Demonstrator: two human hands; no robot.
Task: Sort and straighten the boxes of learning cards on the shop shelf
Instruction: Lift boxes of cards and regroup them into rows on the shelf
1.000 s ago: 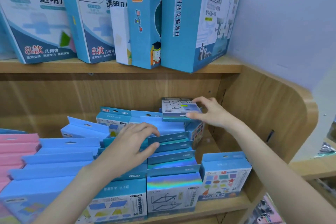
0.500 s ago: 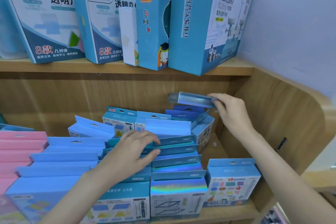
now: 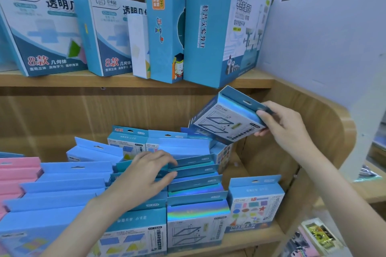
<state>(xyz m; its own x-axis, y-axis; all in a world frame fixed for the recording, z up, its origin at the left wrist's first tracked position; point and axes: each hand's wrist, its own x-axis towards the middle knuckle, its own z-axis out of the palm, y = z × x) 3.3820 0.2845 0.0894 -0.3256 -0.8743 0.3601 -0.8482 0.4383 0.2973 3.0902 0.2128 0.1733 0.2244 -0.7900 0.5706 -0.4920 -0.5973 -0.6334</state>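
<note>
Lifted since the earlier frame: one holographic card box (image 3: 226,119), raised off the back of its row, tilted with its printed face turned toward the camera; left hand unchanged in place.

Item 1, nearest: front row of learning-card boxes on the lower shelf (image 3: 246,242). Thin card, matte blue, squared corners, punched hang tabs; a shapes box (image 3: 255,204) stood apart at the right.

Item 2: left hand (image 3: 144,175), fingers loosely spread, pressed flat on the tops of the middle row (image 3: 194,175), whose lids carried a glossy rainbow foil.

Item 3: pink boxes (image 3: 16,171) at far left, same flat form.

Item 4: right hand (image 3: 286,125), pinching the lifted box by its tab end, thumb on top, fingers beneath. Box held in the air above the rear of the foil row, clear of the stock below.

Handling note, as judgement: the box probably belonged with its foil twins; it should be squared upright, tab uppermost, and lowered into a gap the left hand could open, without crushing the thin tabs.

Item 5, farthest: tall blue cartons (image 3: 211,27) on the upper shelf (image 3: 62,79), leaning
</note>
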